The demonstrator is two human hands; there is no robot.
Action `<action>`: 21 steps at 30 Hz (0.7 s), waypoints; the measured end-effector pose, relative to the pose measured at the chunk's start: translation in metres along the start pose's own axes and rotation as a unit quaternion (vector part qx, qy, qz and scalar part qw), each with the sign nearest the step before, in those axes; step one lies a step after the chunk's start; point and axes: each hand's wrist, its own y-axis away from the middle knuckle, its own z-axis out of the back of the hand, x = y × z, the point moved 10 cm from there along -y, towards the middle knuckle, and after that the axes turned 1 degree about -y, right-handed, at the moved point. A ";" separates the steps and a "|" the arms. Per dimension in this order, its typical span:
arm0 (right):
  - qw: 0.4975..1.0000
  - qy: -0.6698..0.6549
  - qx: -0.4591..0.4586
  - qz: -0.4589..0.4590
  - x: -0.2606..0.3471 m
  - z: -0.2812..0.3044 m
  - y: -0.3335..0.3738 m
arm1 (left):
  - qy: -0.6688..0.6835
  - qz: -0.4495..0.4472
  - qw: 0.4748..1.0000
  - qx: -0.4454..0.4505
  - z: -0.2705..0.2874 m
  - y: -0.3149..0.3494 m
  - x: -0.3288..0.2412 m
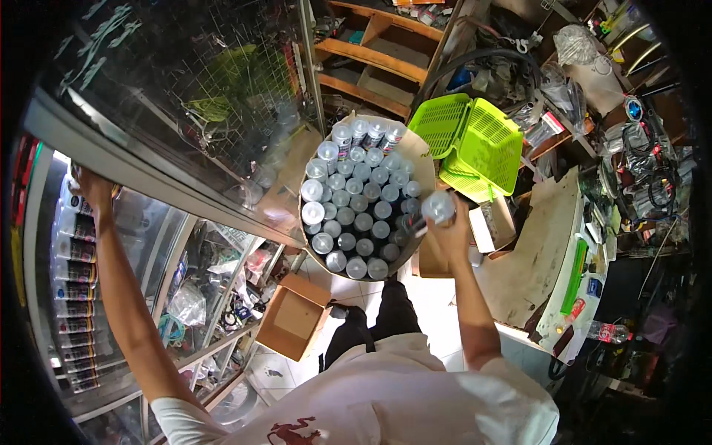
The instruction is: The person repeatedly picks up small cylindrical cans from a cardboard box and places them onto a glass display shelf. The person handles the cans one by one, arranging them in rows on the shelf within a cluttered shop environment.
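My right hand (452,230) is closed around a spray can (438,207) with a clear cap, at the right rim of a round board. Many more spray cans (362,188) with clear caps stand packed upright on that board (425,165). My left arm stretches to the far left, into a glass-fronted cabinet. There my left hand (94,189) is curled at the top of a column of spray cans (76,271). A whitish thing shows at its fingertips, too small to name.
A bright green plastic basket (486,144) lies beyond the board. An open cardboard box (295,315) sits on the tiled floor. The cabinet's metal frame (141,185) runs beside my left arm. At right is a worn counter (530,263) with a plastic bottle (610,332).
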 end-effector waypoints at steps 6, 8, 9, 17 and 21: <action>0.991 -0.029 -0.013 0.130 -0.095 -0.071 -0.137 | 0.396 0.269 0.878 -0.015 0.099 0.069 0.000; 0.994 0.016 -0.003 0.108 -0.108 -0.092 -0.171 | 0.342 0.218 0.914 -0.031 0.178 0.081 -0.039; 0.994 0.038 0.005 0.098 -0.113 -0.104 -0.185 | 0.249 0.144 0.957 -0.031 0.222 0.085 -0.066; 0.985 0.085 0.058 0.136 -0.168 -0.190 -0.229 | 0.230 0.185 0.951 0.094 0.389 0.191 -0.166; 0.983 0.069 0.057 0.163 -0.175 -0.192 -0.235 | 0.306 0.271 0.906 0.109 0.400 0.252 -0.223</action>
